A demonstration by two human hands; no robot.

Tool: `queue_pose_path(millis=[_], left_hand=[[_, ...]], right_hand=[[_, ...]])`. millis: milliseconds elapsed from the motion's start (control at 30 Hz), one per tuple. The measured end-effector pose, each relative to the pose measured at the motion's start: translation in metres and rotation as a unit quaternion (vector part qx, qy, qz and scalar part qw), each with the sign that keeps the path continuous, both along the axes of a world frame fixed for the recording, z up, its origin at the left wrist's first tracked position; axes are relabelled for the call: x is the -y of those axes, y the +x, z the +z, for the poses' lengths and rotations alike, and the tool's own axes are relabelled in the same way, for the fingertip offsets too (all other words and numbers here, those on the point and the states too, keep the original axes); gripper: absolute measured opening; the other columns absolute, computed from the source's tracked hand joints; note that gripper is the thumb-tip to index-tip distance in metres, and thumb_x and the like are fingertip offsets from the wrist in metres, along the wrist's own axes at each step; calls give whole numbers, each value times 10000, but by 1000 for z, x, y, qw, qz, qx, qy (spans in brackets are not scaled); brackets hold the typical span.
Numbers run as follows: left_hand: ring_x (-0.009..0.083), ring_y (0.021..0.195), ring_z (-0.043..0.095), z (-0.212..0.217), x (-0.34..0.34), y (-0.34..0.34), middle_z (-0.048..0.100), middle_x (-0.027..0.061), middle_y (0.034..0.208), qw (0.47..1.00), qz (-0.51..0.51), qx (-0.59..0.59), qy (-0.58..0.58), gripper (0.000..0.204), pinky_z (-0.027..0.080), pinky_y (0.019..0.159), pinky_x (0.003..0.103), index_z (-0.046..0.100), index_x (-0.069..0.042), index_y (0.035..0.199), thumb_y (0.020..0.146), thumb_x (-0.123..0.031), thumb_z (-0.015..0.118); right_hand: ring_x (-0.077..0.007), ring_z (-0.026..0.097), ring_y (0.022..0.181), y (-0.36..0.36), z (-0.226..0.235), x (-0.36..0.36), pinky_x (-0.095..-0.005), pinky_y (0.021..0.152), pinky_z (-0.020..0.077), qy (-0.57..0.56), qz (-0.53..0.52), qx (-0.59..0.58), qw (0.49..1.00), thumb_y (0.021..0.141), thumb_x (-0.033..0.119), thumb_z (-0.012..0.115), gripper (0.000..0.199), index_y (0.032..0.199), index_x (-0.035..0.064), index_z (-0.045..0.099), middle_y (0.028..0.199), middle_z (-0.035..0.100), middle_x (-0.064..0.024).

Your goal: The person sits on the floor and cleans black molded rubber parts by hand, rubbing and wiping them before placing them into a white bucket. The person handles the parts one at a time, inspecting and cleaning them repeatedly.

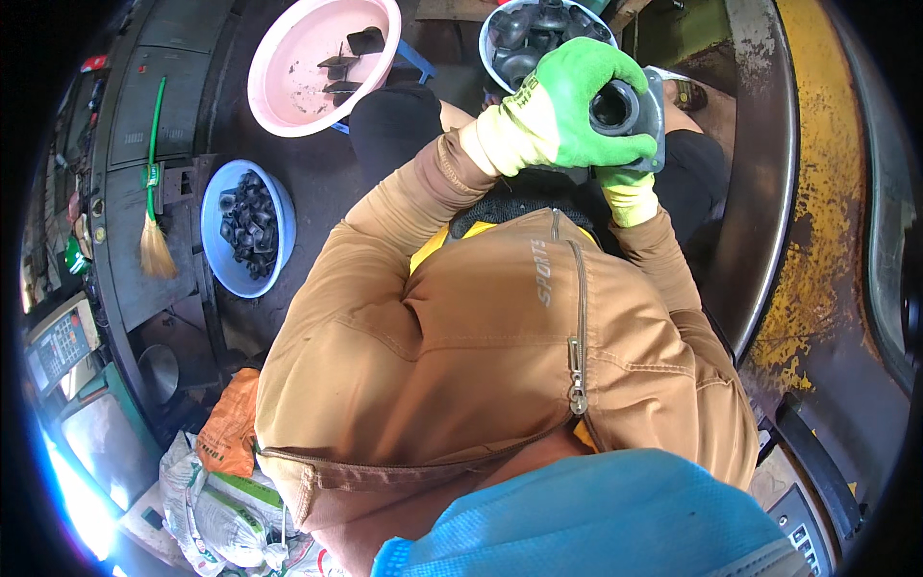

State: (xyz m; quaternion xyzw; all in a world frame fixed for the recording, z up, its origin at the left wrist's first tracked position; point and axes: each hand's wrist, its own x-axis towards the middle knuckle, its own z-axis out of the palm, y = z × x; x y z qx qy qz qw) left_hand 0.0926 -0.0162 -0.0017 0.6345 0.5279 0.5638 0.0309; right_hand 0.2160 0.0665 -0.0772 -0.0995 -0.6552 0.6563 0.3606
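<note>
My left hand (588, 101), in a green and pale yellow glove, curls its thumb and fingers around a black moulded part (611, 108) with a round opening and a squarish flange. The part looks like rubber. My right hand (630, 192), gloved alike, comes up from below against the lower side of the part; its fingers are hidden behind the part and the left hand. Just beyond the hands, a light blue basin (487, 60) holds several similar black rounded pieces (514, 63).
A pink basin (274, 72) with a few black scraps stands far left on a blue stool (415, 62). A blue tub (212, 231) of small black pieces is at left, near a broom (155, 192). Sacks (226, 519) lie lower left. A worn yellow machine panel (817, 192) rises at right.
</note>
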Motion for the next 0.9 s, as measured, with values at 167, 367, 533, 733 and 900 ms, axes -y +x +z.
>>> queue_pose_path(millis=[167,367,533,733,900], left_hand=[[225,909,619,4,6,-4,622,103,981,999,-43,-5,-6,371,502,805,334,613,-34,983,677,-130,797],[218,948,610,9,10,-11,621,104,1019,983,-167,48,-66,372,489,846,335,620,-26,1005,683,-111,784],[223,960,603,11,8,-12,624,94,1016,949,-287,36,-128,341,485,845,340,624,-36,968,664,-109,760],[253,1021,586,14,-9,-20,617,128,1117,861,-471,46,-185,479,455,909,392,639,-38,1011,591,-224,773],[333,1096,584,18,-16,-41,627,137,1182,970,-176,84,-147,642,439,959,430,644,-67,1094,553,-335,861]], right_hand=[[-203,576,1092,15,12,0,-327,924,487,139,4,109,984,907,92,585,421,1300,44,441,1223,567,-87],[-185,598,1072,26,24,-19,-315,896,505,-68,202,95,972,820,98,706,505,1275,52,493,1207,604,-68],[-165,555,1145,36,36,-31,-299,925,482,25,305,178,935,870,179,676,431,1264,64,545,1244,580,-61],[-227,449,1284,33,13,-25,-364,1093,366,-3,359,184,915,947,234,546,531,1421,75,366,1418,430,-106],[-216,569,1109,8,19,-26,-336,960,449,51,128,72,988,741,169,773,620,1281,50,494,1193,598,-92]])
